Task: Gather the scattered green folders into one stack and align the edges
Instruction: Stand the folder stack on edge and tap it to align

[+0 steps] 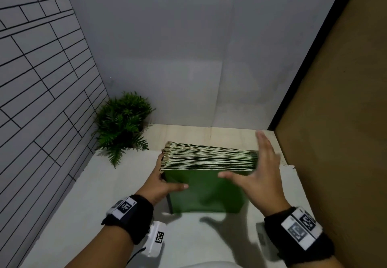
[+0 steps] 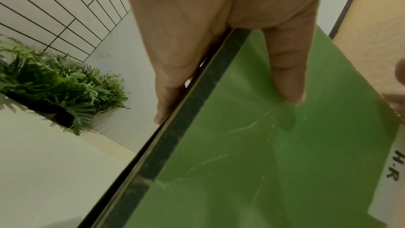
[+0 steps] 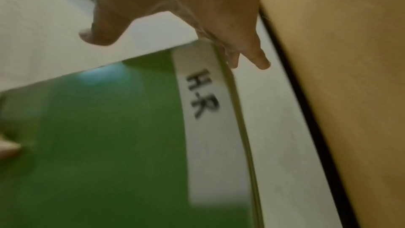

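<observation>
Over in the left corner a leafy potted plant (image 1: 123,121) is sitting, its pot mostly hidden by fronds. Beside it the left hand (image 1: 162,180) is clasping the stack of green folders (image 1: 206,190), thumb across the front cover, fingers behind the left edge. The stack is standing upright on the pale table (image 1: 83,205), apparently all gathered. It looks thick, fairly heavy, slick-covered; squeezing both side edges seems the safest hold. The right hand (image 1: 258,175) is hovering spread flat by the right edge, holding nothing.
</observation>
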